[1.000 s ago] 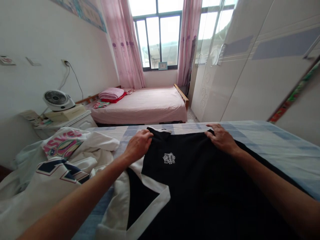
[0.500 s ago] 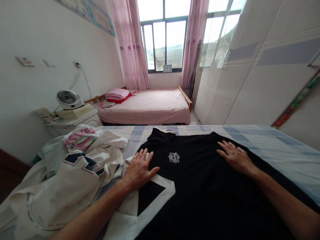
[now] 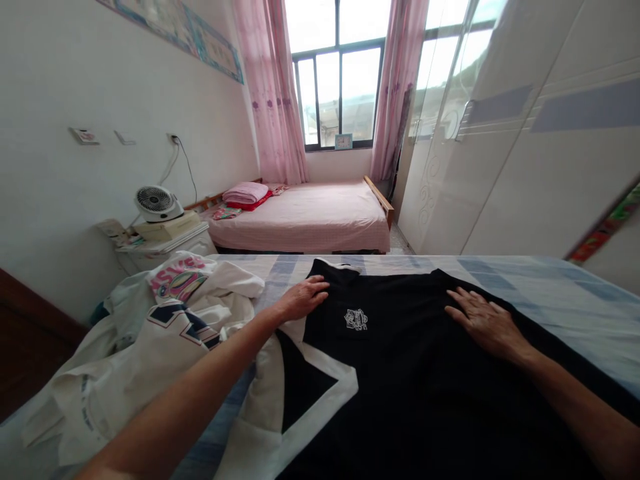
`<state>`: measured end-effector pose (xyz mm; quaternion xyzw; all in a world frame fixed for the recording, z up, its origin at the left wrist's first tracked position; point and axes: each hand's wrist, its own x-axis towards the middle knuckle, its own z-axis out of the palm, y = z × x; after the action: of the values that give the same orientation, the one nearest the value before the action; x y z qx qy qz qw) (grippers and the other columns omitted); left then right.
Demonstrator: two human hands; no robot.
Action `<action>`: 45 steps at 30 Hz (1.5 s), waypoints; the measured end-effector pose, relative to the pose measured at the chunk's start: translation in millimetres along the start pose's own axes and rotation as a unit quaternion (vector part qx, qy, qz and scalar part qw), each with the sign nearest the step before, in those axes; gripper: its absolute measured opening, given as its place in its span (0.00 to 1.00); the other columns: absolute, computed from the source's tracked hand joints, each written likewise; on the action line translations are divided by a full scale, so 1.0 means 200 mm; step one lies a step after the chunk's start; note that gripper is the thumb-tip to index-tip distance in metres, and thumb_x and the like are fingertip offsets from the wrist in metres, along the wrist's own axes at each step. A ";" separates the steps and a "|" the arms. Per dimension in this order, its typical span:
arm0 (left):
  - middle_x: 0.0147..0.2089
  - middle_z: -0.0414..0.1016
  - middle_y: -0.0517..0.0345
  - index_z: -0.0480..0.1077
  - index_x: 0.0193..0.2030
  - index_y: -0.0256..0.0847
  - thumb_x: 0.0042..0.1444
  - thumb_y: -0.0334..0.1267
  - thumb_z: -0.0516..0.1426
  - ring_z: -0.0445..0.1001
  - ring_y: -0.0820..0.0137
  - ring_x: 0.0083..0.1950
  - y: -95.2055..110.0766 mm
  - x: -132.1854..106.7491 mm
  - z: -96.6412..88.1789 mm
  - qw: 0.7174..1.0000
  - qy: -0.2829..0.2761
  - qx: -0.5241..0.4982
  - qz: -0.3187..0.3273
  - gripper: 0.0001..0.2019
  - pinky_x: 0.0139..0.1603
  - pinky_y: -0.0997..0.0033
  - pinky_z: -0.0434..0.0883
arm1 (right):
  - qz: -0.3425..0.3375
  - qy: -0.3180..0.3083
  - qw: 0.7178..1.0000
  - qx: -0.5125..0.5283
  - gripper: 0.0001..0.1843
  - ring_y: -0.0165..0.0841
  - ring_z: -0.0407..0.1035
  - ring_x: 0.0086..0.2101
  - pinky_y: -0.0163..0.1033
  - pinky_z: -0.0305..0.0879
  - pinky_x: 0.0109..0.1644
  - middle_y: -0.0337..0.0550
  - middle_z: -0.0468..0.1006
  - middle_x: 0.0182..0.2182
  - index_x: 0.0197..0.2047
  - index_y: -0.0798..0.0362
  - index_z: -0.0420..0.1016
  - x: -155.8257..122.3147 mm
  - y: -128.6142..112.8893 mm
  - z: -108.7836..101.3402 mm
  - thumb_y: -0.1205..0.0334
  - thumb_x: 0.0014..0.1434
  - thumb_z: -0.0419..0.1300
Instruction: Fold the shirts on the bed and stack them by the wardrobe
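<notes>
A: Where was the black top (image 3: 415, 373)?

B: Spread out on a bed, over a blue-and-white checked sheet (image 3: 565, 293). A white crest (image 3: 355, 319) showed on the top's upper part, and a white band (image 3: 320, 415) turned a sharp corner on its left side.

A: And the left hand (image 3: 303, 299)?

B: Just at the top's upper left corner, knuckles up, with the fingertips on the black cloth. I couldn't tell whether they pinched any of it.

A: What about the right hand (image 3: 487, 323)?

B: That one was open and palm down on the upper right part of the top, fingers a little spread.

A: Anything near the top?

B: A heap of white clothes (image 3: 115, 373) to its left, some with pink lettering and dark blue print. Well beyond the top stood a second bed (image 3: 320, 217), covered in pink. Beyond the top and to its left, a white fan (image 3: 159, 203) sat on a box (image 3: 167, 228).

A: And to its right?

B: A tall white wardrobe (image 3: 505, 167), well apart from the top.
</notes>
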<state>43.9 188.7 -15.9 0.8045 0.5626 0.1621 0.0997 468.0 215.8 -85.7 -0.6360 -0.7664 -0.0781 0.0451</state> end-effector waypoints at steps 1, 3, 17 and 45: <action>0.60 0.69 0.52 0.69 0.56 0.39 0.58 0.40 0.51 0.66 0.66 0.61 -0.02 0.05 0.01 0.999 0.009 0.006 -0.033 0.20 0.60 0.72 0.60 | 0.008 -0.001 1.000 0.007 0.32 0.43 0.47 0.64 0.54 0.47 0.64 0.44 0.54 0.66 0.65 0.50 0.58 0.00 -0.01 0.00 0.48 0.62 0.38; 0.61 0.68 0.48 0.68 0.57 0.37 0.59 0.39 0.50 0.64 0.65 0.62 -0.04 0.10 0.01 0.994 0.034 0.024 -0.100 0.21 0.60 0.71 0.60 | 0.020 -0.001 0.999 0.024 0.33 0.43 0.47 0.64 0.54 0.46 0.64 0.45 0.54 0.66 0.65 0.50 0.58 0.00 -0.02 -0.02 0.47 0.62 0.39; 0.14 0.58 0.63 0.60 0.17 0.41 0.41 0.64 0.56 0.55 0.74 0.18 -0.23 -0.16 -0.09 0.944 -0.014 -0.178 -0.276 0.26 0.22 0.72 0.50 | 0.270 -0.069 0.948 0.154 0.35 0.47 0.71 0.46 0.47 0.67 0.48 0.55 0.77 0.47 0.49 0.56 0.75 -0.06 0.29 -0.31 0.36 0.54 0.48; 0.52 0.75 0.54 0.68 0.57 0.35 0.55 0.33 0.56 0.74 0.71 0.46 0.01 0.16 -0.82 0.856 0.255 -0.434 -0.113 0.21 0.38 0.77 0.71 | 0.155 0.215 0.717 0.645 0.29 0.27 0.66 0.25 0.35 0.66 0.30 0.43 0.76 0.32 0.56 0.55 0.69 0.26 0.26 -0.99 0.67 0.49 0.64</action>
<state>-5.2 214.1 141.9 0.5407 0.5279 0.5773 0.3092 503.9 240.8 120.8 -0.5289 -0.4917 0.3080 0.6195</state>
